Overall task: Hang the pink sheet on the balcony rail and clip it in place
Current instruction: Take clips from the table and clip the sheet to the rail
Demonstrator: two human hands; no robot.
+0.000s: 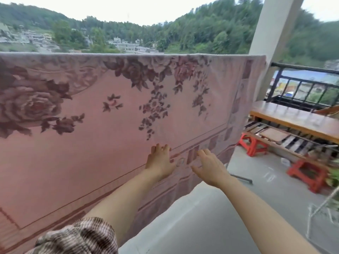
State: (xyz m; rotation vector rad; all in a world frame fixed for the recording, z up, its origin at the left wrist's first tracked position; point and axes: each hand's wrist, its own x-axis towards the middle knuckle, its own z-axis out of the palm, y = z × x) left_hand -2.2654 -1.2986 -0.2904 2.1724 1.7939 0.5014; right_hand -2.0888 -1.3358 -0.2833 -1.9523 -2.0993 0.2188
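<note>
The pink sheet (95,125), printed with dark roses, hangs draped over the balcony rail and fills the left and middle of the view. The rail under it is hidden; a bare black stretch of balcony rail (304,69) shows at the right past the pillar. My left hand (160,163) lies flat against the sheet near its lower border, fingers spread. My right hand (211,168) is beside it, palm toward the cloth, fingers apart, holding nothing. No clip shows anywhere.
A white pillar (275,33) stands at the sheet's right end. Beyond it are a long wooden bench (293,118), a rack of boards beneath it, and two red stools (254,144), (308,176). Grey concrete floor (211,217) lies at my lower right.
</note>
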